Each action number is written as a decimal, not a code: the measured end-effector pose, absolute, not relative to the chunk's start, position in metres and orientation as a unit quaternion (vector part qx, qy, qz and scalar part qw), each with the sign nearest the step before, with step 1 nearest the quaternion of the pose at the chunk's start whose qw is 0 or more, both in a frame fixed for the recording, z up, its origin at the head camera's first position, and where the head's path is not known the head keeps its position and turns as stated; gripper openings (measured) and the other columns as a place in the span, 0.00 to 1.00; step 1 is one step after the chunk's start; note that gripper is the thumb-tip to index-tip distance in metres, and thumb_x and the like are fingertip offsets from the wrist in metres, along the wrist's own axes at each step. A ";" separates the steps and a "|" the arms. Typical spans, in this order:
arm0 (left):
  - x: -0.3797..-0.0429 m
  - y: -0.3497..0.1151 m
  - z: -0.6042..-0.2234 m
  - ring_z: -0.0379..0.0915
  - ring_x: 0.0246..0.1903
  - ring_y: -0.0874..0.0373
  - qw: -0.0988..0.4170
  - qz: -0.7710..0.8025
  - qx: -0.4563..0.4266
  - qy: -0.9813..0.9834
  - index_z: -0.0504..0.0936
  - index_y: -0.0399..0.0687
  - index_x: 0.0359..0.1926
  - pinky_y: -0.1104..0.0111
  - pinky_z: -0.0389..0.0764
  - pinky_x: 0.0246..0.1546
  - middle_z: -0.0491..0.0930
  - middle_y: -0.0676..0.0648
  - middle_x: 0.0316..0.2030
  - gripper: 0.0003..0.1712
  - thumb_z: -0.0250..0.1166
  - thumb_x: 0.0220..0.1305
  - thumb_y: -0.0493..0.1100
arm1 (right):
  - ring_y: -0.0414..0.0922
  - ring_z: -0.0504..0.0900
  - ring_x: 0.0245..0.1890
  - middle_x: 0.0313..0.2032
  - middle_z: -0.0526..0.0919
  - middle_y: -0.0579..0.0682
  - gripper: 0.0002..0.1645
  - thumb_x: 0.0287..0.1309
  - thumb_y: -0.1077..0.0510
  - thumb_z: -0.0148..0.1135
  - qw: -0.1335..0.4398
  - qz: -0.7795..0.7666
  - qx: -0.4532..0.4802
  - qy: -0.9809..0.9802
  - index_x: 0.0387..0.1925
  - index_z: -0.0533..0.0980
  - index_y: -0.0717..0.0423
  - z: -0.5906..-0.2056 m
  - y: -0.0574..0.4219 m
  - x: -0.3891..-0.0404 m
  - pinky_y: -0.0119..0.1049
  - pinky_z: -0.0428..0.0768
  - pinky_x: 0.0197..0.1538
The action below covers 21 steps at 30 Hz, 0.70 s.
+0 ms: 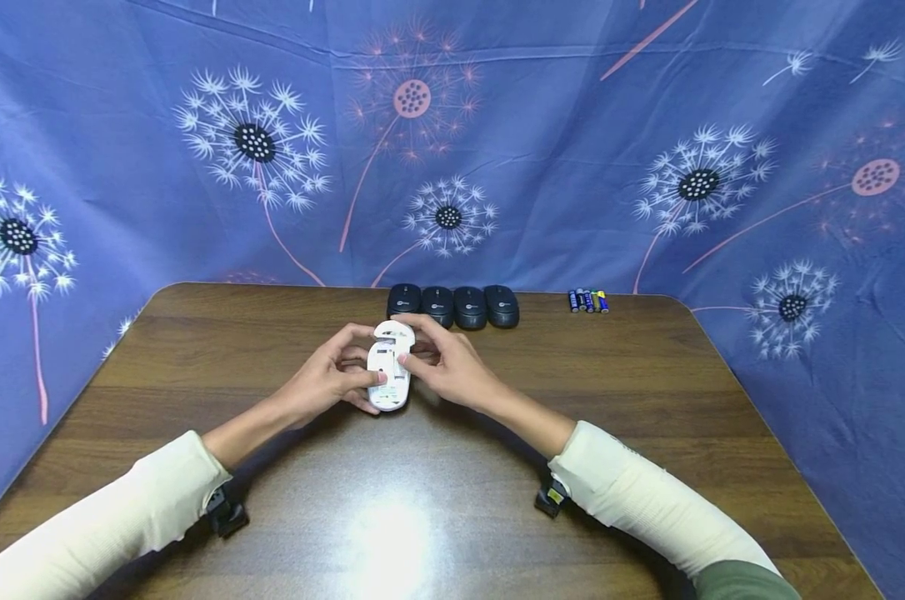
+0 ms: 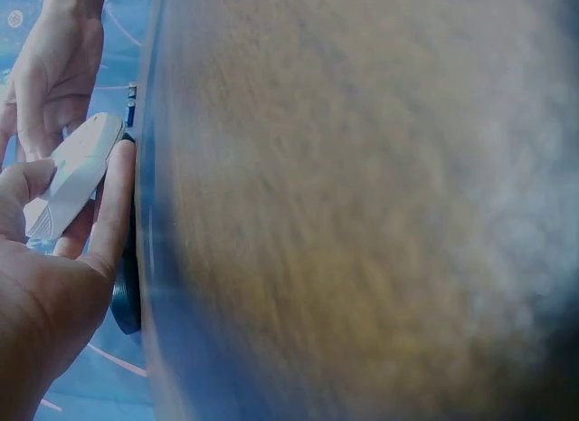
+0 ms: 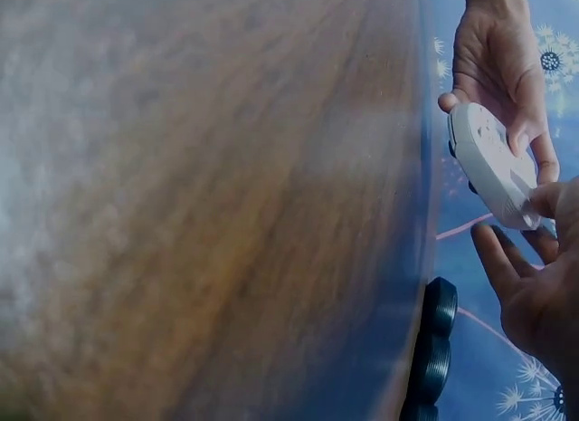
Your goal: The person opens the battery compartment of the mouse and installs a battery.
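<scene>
White computer mouse (image 1: 388,389): held raised above the tabletop (image 1: 287,483), back half, slightly left of centre, in front of the row at the back edge. Underside faces up toward the head view; marks and a dark gap near its far end visible, finer detail too small to tell.

Left hand (image 1: 321,382) pinches it from the left: thumb across the underside, fingers behind. Right hand (image 1: 452,364) pinches the far end: thumb on the right side of the underside, index finger at the tip, other fingers partly hidden in the head view.

Handling, my judgement: let the left hand do the bracing, so the right thumb can work the far end lightly. Press along the shell, not down hard, as smooth plastic probably slips. Staying low over the tabletop would make any dropped loose part easier to recover. Clear thumbs off the gap for a good look in.

Beyond: four black computer mice (image 1: 470,308) side by side at the back edge, near its middle. Small batteries (image 1: 589,302) in a row, same edge, toward the back right corner. Blue dandelion-print cloth (image 1: 557,175) behind the tabletop. White sleeves (image 1: 647,496) on both forearms.
</scene>
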<state>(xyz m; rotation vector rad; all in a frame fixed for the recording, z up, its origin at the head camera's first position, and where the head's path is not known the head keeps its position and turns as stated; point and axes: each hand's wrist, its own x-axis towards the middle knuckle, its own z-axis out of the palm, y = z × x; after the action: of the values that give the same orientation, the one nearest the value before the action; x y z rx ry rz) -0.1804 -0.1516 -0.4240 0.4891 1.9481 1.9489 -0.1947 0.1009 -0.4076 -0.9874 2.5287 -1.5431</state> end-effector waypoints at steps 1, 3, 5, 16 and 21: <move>-0.180 -0.152 -0.424 0.91 0.41 0.46 0.171 0.686 0.173 0.686 0.65 0.41 0.78 0.40 0.99 0.40 0.83 0.35 0.52 0.36 0.66 0.75 0.25 | 0.56 0.94 0.59 0.63 0.91 0.61 0.35 0.77 0.62 0.70 0.002 -0.494 -0.315 0.810 0.80 0.72 0.52 -0.407 0.100 -0.195 0.41 0.96 0.62; -0.180 -0.152 -0.424 0.91 0.41 0.45 0.173 0.685 0.174 0.685 0.66 0.42 0.78 0.40 0.99 0.40 0.82 0.35 0.52 0.36 0.66 0.75 0.25 | 0.56 0.93 0.62 0.64 0.91 0.62 0.35 0.78 0.62 0.69 -0.008 -0.495 -0.313 0.811 0.81 0.71 0.52 -0.406 0.100 -0.195 0.44 0.95 0.64; -0.180 -0.152 -0.423 0.90 0.42 0.45 0.174 0.685 0.176 0.685 0.67 0.42 0.77 0.40 0.99 0.40 0.82 0.34 0.53 0.35 0.67 0.75 0.25 | 0.56 0.92 0.64 0.64 0.90 0.61 0.35 0.79 0.62 0.68 -0.012 -0.497 -0.310 0.810 0.81 0.71 0.50 -0.405 0.100 -0.195 0.46 0.94 0.66; -0.179 -0.150 -0.421 0.91 0.42 0.44 0.181 0.689 0.178 0.679 0.66 0.43 0.77 0.40 0.99 0.41 0.82 0.33 0.53 0.34 0.67 0.76 0.26 | 0.52 0.95 0.59 0.55 0.95 0.58 0.33 0.78 0.61 0.71 -0.054 -0.530 -0.277 0.799 0.79 0.74 0.50 -0.404 0.103 -0.188 0.42 0.95 0.62; -0.179 -0.152 -0.421 0.91 0.42 0.44 0.177 0.694 0.167 0.678 0.66 0.42 0.77 0.40 0.99 0.41 0.82 0.34 0.53 0.35 0.67 0.75 0.25 | 0.51 0.97 0.53 0.48 0.97 0.57 0.32 0.78 0.62 0.70 -0.073 -0.530 -0.256 0.805 0.78 0.76 0.49 -0.401 0.110 -0.187 0.30 0.87 0.49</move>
<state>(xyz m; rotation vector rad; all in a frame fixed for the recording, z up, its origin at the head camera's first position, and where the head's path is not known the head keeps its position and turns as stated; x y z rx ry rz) -0.1794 -0.1515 -0.4211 0.4723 1.9184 1.9630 -0.1867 0.1097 -0.4007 -0.8448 2.6521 -1.7479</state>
